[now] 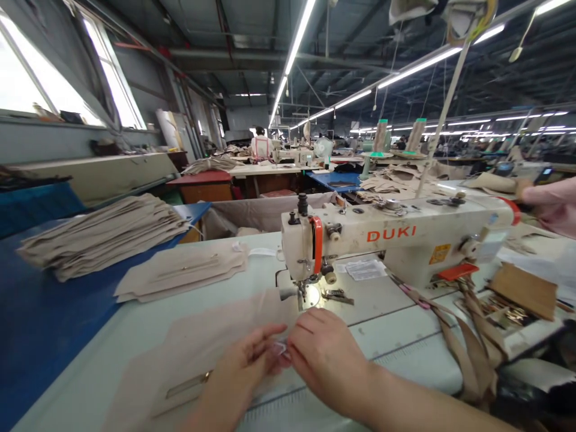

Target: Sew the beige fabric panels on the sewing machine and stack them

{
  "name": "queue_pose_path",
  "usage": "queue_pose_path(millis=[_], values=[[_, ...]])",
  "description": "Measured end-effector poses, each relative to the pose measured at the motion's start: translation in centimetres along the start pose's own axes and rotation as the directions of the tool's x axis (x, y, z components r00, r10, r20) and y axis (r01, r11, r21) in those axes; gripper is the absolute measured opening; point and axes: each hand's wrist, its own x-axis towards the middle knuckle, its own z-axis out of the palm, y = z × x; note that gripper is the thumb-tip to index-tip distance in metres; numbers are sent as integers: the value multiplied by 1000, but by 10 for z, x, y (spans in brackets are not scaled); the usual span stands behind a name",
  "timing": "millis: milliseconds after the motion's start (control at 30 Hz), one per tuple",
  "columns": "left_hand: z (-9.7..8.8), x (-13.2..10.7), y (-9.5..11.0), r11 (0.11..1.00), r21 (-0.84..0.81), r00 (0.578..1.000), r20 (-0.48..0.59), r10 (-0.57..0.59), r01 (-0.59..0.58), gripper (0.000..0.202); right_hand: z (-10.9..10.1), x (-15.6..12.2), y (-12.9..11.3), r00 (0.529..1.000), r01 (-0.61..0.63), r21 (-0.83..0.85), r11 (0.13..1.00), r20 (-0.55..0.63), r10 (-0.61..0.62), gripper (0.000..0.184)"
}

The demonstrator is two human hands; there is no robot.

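At the far left, a tall stack of beige cut pieces [101, 234] sits on the blue side table [40, 324], and a smaller pile of zippered panels [180, 273] lies just beside it on the pale sewing table [405, 342]. Nearer, a beige fabric panel [202, 348] with a zipper [186, 384] lies flat under the hands. The left hand [236, 375] and right hand [326, 354] meet over it, fingertips pressed together, pinching a small pale tag [279, 348] at the panel's right edge. Just beyond them stands the needle [300, 295] of the DUKI sewing machine [396, 240].

The pinch looks slight; the tag could probably slip or twist out of line, since both hands hold it only at the tips. The fingers are near the needle, so a push forward might bring them under it. Loose beige straps [472, 336] hang off the table's right edge and could snag. Open room lies to the left of the panel; the machine closes off the right. Another person's hand [551, 207] shows at the far right.
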Motion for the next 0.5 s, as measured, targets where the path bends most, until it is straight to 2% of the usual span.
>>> queue_pose_path(millis=[100, 167, 200, 267, 333, 400, 433, 467, 500], values=[[-11, 4, 3, 991, -57, 991, -33, -126, 124, 42, 3, 5, 7, 991, -113, 258, 960, -42, 127, 5], [-19, 2, 7, 980, -63, 981, -45, -190, 187, 42, 6, 4, 18, 958, -238, 440, 866, -41, 284, 11], [-22, 1, 8, 974, -70, 975, -44, -220, 216, 43, 9, 3, 23, 931, -312, 521, 795, -2, 366, 16], [-25, 0, 10, 962, -71, 963, -41, -267, 264, 46, 16, 2, 32, 864, -458, 656, 600, 169, 475, 18], [-26, 2, 9, 956, -39, 956, -27, -291, 290, 47, 24, 4, 37, 801, -560, 737, 379, 363, 476, 13], [-27, 5, 6, 961, 43, 962, -11, -273, 273, 45, 31, 8, 39, 756, -610, 764, 212, 480, 445, 16], [-28, 6, 5, 967, 116, 974, -28, -227, 229, 44, 33, 10, 40, 734, -627, 764, 152, 514, 443, 20], [-29, 7, 3, 964, 221, 988, -68, -138, 150, 42, 35, 13, 40, 713, -641, 761, 102, 541, 447, 23], [-29, 8, 2, 933, 359, 994, -112, 4, 37, 41, 36, 15, 40, 691, -654, 754, 58, 565, 452, 25]])
